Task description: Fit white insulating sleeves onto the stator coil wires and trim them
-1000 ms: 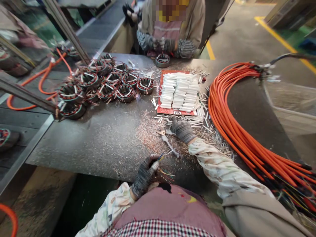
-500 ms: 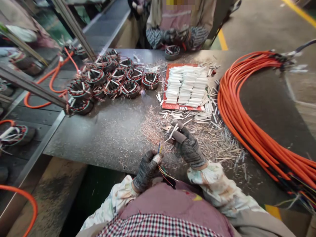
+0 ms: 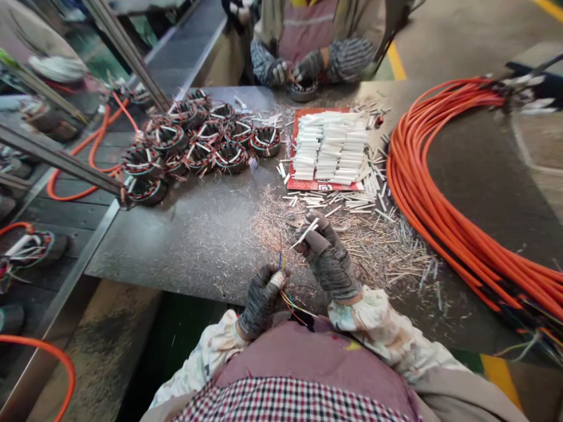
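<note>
My left hand (image 3: 262, 298), in a grey glove with a pale thumb tip, pinches a bundle of thin coloured wires (image 3: 294, 305). Blue and yellow wire ends stick up above the thumb, while green, red and yellow ones hang out below toward my apron. My right hand (image 3: 331, 261), gloved too, is closed on thin white sleeves (image 3: 307, 231) that point down and left toward the wires. A small gap separates the sleeves from the wire ends. Partly behind my right fingers lies a pair of pliers (image 3: 295, 221) on the metal table (image 3: 176, 246).
White sleeves (image 3: 329, 146) lie in rows on a red sheet (image 3: 300, 183), with loose ones around it. Wound motor stators (image 3: 231, 157) cluster at the left. A thick orange cable coil (image 3: 422, 193) curves along the right. Across the table, a co-worker's gloved hands (image 3: 295, 69) hold another stator (image 3: 303, 91).
My right hand has drawn the sleeves slightly away from the wire ends. My left hand keeps its pinch. The co-worker's hands have moved down onto the stator, and the view has shifted a little.
</note>
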Demonstrator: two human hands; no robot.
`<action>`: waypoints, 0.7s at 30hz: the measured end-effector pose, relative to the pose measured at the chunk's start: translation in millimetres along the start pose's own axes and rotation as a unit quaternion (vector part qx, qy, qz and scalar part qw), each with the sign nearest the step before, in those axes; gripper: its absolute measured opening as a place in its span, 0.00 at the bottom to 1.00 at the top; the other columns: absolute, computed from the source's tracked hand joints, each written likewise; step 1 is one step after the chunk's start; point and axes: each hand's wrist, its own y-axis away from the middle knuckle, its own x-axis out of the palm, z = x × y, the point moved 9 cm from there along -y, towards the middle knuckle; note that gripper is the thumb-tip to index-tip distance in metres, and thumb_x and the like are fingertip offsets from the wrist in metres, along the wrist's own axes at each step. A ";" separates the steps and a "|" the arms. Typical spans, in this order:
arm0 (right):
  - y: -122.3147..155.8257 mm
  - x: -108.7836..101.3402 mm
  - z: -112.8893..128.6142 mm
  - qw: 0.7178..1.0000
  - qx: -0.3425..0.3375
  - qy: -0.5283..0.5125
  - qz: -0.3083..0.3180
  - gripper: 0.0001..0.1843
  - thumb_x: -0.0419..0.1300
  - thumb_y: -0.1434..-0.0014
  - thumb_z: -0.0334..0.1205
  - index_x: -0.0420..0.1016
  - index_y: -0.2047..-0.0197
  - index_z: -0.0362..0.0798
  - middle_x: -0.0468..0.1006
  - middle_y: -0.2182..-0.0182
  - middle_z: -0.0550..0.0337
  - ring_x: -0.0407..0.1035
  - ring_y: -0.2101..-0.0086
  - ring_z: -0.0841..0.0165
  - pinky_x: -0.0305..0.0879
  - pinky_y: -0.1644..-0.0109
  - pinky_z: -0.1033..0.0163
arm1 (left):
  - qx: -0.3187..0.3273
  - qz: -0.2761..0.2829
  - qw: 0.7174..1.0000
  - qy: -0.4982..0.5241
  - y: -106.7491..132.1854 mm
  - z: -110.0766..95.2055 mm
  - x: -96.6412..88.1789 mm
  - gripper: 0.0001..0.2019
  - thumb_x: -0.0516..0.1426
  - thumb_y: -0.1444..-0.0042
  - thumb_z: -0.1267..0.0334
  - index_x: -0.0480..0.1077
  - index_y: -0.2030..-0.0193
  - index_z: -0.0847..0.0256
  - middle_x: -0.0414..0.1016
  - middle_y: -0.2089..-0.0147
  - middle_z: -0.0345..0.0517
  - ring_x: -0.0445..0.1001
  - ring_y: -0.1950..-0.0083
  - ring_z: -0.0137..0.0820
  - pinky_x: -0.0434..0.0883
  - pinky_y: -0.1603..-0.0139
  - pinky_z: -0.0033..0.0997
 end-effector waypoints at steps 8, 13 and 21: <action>1.9 16.1 -22.7 0.967 0.112 0.108 0.204 0.18 0.76 0.47 0.45 0.81 0.53 0.57 0.77 0.60 0.63 0.70 0.61 0.68 0.71 0.53 0.61 | -0.034 0.148 0.987 0.051 5.4 8.6 20.7 0.21 0.70 0.50 0.44 0.74 0.66 0.62 0.70 0.74 0.37 0.63 0.74 0.24 0.61 0.71 0.26; -4.4 -3.1 -11.8 0.983 0.075 0.121 0.118 0.26 0.78 0.50 0.44 0.78 0.48 0.56 0.80 0.60 0.63 0.74 0.59 0.66 0.73 0.50 0.58 | -0.007 0.050 0.998 0.031 -4.3 7.6 4.8 0.22 0.71 0.55 0.44 0.76 0.66 0.61 0.75 0.71 0.38 0.66 0.70 0.26 0.65 0.67 0.26; 16.4 -2.4 4.4 0.999 -0.009 0.038 0.036 0.28 0.76 0.47 0.42 0.74 0.46 0.60 0.82 0.55 0.63 0.77 0.58 0.67 0.79 0.53 0.59 | -0.016 0.002 1.000 0.003 -3.9 2.7 1.8 0.23 0.70 0.60 0.42 0.74 0.70 0.60 0.76 0.73 0.38 0.67 0.73 0.25 0.64 0.71 0.25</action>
